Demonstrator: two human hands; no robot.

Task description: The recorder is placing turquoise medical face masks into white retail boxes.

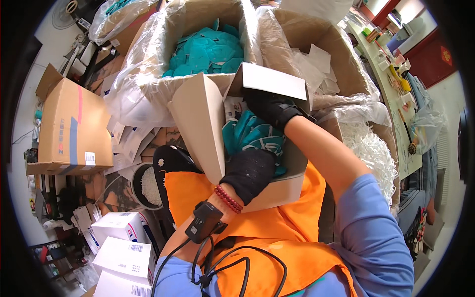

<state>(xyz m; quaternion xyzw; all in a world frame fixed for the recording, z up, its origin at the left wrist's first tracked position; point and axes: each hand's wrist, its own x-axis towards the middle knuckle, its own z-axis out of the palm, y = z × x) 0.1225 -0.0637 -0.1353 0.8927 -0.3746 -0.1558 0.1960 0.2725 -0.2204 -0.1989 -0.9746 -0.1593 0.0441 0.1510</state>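
An open white cardboard box (200, 123) rests on my lap, its flaps standing up. Teal fabric pieces (255, 133) fill it. My left hand (250, 173), in a black glove, presses on the teal pieces at the box's near edge; red beads and a black wrist device sit on that wrist. My right hand (269, 109), also gloved in black, reaches into the box from the right, under the upper flap (274, 81), and touches the teal pieces. Whether its fingers grip any of them is hidden.
A large plastic-lined carton (163, 59) of loose teal pieces (210, 49) stands ahead. Right of it, a carton with white paper (316, 64) and shredded white filler (371, 148). A brown box (71, 126) at left, white boxes (121, 242) lower left, a bowl of white pellets (148, 185).
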